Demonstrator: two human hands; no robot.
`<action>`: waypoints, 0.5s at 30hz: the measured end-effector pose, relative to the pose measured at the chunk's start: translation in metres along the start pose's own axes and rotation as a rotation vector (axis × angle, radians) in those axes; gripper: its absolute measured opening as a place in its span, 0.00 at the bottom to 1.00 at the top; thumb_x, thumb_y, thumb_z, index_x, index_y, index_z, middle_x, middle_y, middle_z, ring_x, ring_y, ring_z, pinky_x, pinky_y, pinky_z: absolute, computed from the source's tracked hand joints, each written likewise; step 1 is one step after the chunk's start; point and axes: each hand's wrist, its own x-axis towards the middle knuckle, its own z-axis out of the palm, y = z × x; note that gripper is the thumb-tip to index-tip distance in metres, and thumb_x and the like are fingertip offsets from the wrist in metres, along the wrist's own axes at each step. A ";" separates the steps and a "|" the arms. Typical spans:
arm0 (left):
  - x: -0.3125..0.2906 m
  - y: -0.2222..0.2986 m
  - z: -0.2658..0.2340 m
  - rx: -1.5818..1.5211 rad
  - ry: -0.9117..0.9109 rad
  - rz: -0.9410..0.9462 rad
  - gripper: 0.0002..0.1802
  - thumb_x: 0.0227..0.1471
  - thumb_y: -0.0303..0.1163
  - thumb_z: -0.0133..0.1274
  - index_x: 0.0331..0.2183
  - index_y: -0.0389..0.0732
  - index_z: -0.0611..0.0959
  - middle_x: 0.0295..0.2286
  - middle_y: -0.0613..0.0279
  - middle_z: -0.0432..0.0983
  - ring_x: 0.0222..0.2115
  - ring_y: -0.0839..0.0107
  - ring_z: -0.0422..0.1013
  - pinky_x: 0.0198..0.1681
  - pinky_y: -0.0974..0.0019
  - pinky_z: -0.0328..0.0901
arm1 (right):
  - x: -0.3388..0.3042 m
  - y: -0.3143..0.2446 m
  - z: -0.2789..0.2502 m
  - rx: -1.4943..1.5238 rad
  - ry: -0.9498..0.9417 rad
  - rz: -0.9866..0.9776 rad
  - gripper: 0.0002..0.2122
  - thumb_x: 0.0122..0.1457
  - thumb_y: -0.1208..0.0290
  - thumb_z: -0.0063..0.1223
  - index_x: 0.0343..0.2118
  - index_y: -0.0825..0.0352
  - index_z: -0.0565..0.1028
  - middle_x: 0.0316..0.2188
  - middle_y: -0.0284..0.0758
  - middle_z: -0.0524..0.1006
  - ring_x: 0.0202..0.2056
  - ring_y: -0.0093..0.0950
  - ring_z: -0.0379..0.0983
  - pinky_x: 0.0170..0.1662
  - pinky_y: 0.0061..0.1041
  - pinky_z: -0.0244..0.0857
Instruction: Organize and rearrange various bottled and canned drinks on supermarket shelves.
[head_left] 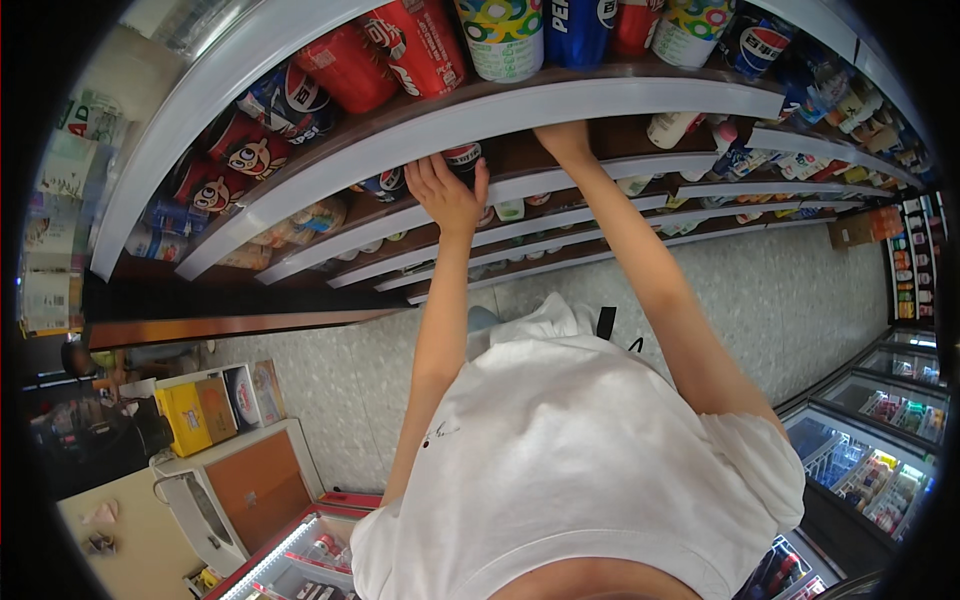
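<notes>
My left hand (447, 200) is raised to the front of a shelf below the top row of drinks. Its fingers are stretched out, the thumb stands apart, and nothing shows in its grip. Right beside it, partly covered by the hand, is a dark can (463, 157); another dark blue can (384, 184) sits to its left. My right hand (565, 140) reaches into the same shelf, under the pale shelf edge (600, 100). That edge hides its fingers, so whatever they touch is out of sight. A whitish bottle (672, 129) lies or leans farther right.
Red cans (420, 45), a blue can (578, 30) and patterned white cans line the shelf above. Lower shelves hold more goods. Grey floor (350, 370) lies below; lit drink coolers (870, 470) stand at right, a yellow box (198, 412) at left. Someone is at the far left.
</notes>
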 end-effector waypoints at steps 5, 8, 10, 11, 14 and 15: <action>0.005 0.007 0.004 -0.027 0.026 0.025 0.42 0.48 0.47 0.55 0.53 0.25 0.62 0.51 0.38 0.59 0.54 0.42 0.55 0.56 0.45 0.49 | -0.008 0.040 -0.052 0.017 0.282 0.163 0.12 0.45 0.63 0.60 0.29 0.66 0.77 0.28 0.40 0.78 0.32 0.44 0.74 0.36 0.40 0.67; 0.005 0.004 0.002 -0.032 0.028 0.029 0.42 0.48 0.47 0.55 0.54 0.25 0.62 0.51 0.38 0.59 0.54 0.42 0.55 0.56 0.45 0.49 | -0.008 0.050 -0.051 -0.049 0.244 0.232 0.13 0.45 0.60 0.61 0.30 0.64 0.78 0.28 0.39 0.78 0.32 0.43 0.75 0.35 0.38 0.69; 0.005 0.004 0.003 -0.033 0.027 0.029 0.42 0.49 0.47 0.55 0.54 0.25 0.61 0.52 0.38 0.59 0.54 0.42 0.54 0.56 0.46 0.49 | -0.009 0.057 -0.041 -0.025 0.257 0.225 0.15 0.45 0.57 0.61 0.33 0.62 0.78 0.32 0.38 0.79 0.36 0.41 0.76 0.37 0.36 0.70; 0.006 0.006 0.003 -0.034 0.030 0.029 0.42 0.48 0.47 0.55 0.54 0.25 0.61 0.52 0.38 0.59 0.55 0.42 0.54 0.57 0.46 0.49 | -0.009 0.064 -0.035 -0.029 0.262 0.227 0.15 0.45 0.57 0.61 0.33 0.62 0.78 0.32 0.38 0.79 0.36 0.41 0.76 0.37 0.36 0.70; 0.008 0.009 0.004 -0.044 0.032 0.036 0.42 0.48 0.47 0.55 0.54 0.26 0.61 0.52 0.38 0.58 0.55 0.43 0.53 0.57 0.46 0.48 | -0.009 0.089 -0.013 -0.152 0.231 0.192 0.17 0.45 0.56 0.60 0.35 0.62 0.78 0.34 0.37 0.79 0.37 0.40 0.75 0.37 0.35 0.70; 0.008 0.009 0.005 -0.042 0.033 0.035 0.43 0.48 0.47 0.55 0.55 0.26 0.61 0.52 0.39 0.58 0.55 0.43 0.53 0.57 0.46 0.48 | -0.004 0.093 -0.011 -0.223 0.196 0.172 0.17 0.46 0.56 0.60 0.35 0.61 0.78 0.34 0.37 0.78 0.37 0.39 0.75 0.37 0.35 0.70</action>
